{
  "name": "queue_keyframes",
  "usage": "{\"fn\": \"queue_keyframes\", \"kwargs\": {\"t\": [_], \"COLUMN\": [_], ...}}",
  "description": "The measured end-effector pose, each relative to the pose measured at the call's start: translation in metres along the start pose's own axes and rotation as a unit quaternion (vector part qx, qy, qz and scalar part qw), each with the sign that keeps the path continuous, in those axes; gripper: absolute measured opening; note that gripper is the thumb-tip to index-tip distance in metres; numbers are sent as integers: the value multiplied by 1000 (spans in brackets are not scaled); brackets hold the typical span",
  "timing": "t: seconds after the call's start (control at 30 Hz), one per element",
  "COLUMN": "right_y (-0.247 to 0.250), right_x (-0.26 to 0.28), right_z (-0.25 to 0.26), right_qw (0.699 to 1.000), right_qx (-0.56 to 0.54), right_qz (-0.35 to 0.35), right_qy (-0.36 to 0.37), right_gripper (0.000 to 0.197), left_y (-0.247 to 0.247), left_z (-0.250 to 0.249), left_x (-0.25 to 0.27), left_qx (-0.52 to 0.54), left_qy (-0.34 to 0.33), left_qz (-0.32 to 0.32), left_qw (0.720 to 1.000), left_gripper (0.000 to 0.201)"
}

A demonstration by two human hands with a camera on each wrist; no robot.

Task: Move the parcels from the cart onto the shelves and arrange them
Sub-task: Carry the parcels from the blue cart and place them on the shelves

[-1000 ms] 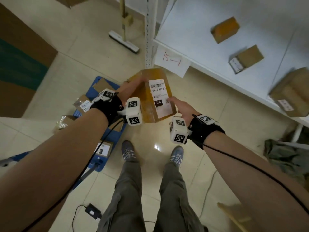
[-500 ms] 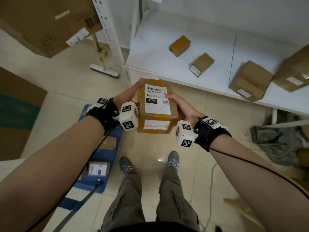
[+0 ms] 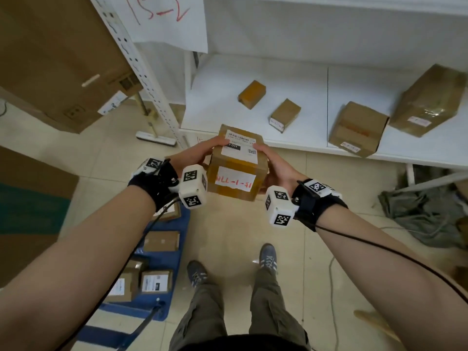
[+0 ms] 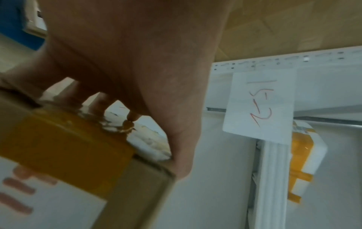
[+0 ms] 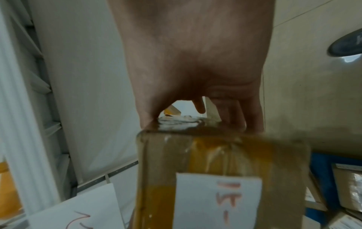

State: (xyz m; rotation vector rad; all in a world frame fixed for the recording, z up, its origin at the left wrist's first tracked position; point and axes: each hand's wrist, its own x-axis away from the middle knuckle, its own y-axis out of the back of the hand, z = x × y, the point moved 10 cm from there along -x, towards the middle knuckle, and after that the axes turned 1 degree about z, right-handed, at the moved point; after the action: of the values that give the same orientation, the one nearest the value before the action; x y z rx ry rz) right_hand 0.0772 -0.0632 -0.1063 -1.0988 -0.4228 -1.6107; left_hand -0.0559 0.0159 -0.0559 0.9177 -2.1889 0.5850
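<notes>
White shelf [image 3: 304, 79] ahead holds four boxes. Taped parcel [image 3: 238, 171] hovers just before shelf's front edge, left hand [image 3: 195, 154] and right hand [image 3: 274, 165] curled around opposite sides. Looks stiff, light; glossy tape may slip, so grip bare cardboard sides.

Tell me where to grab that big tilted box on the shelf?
Take the big box with two hands on its long side faces, reaching from the front. It looks too wide for one hand, and it lies tilted on the shelf, its label end facing you.
</notes>
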Motion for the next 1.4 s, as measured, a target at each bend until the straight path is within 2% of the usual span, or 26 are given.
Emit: {"fn": "queue_keyframes", "kwargs": {"t": [0.07,0.13,0.2,0.27,0.33,0.4,0.5,0.57,0.67,0.73,0.8,0.9,1.0,1.1,1.2,1.3,1.4], "right_y": [8,21,32,34,34,35,44,51,65,80,88,98,116,135,149,161,177], "right_x": [7,14,23,36,48,56,66,71,69,61,57,48,36,28,22,20,17], "right_z": [-2,3,16,29,45,57,69,70,68,67,69,67,61,60,60,64,62], "right_qw": [1000,999,997,999,999,998,995,994,991,988,983,971,962,956,950,945,948], "right_qx": [5,42,51,14,-18,-44,-71,-87,-124,-144,-174,-225,-259,-278,-298,-310,-305], "right_qz": [-4,-28,-51,-37,-14,2,3,17,23,10,14,43,42,34,37,39,21], "right_qy": [-11,-5,23,35,46,51,68,65,47,49,62,75,78,82,84,93,90], "right_gripper": [61,58,50,42,48,61,73,72,67,75,79,90,99,98,96,93,95], "left_y": [-7,-13,-20,-36,-62,-85,-119,-131,-135,-135,-134,-133,-140,-147,-146,-144,-154], "left_z": [-19,-41,-61,-80,-100,-119,-139,-149,-159,-165,-169,-162,-152,-142,-131,-104,-70], "left_x": [3,-3,-12,-23,-23,-17,-14,-15,-13,-11,-17,-35,-54,-70,-85,-99,-117], "left_qx": [-77,-215,-324,-430,-530,-584,-606,-590,-483,-407,-346,-246,-187,-179,-207,-205,-114], "left_qy": [11,20,29,22,9,-15,-54,-57,-67,-92,-120,-139,-144,-135,-117,-63,3], "left_qz": [-19,-53,-81,-85,-81,-91,-70,-70,-80,-76,-72,-84,-89,-90,-132,-160,-120], "left_qw": [997,975,942,899,844,807,791,802,870,906,928,955,968,971,962,964,986], "left_gripper": [27,43,65,94,111,104,88,90,85,78,76,57,40,38,37,40,52]}}
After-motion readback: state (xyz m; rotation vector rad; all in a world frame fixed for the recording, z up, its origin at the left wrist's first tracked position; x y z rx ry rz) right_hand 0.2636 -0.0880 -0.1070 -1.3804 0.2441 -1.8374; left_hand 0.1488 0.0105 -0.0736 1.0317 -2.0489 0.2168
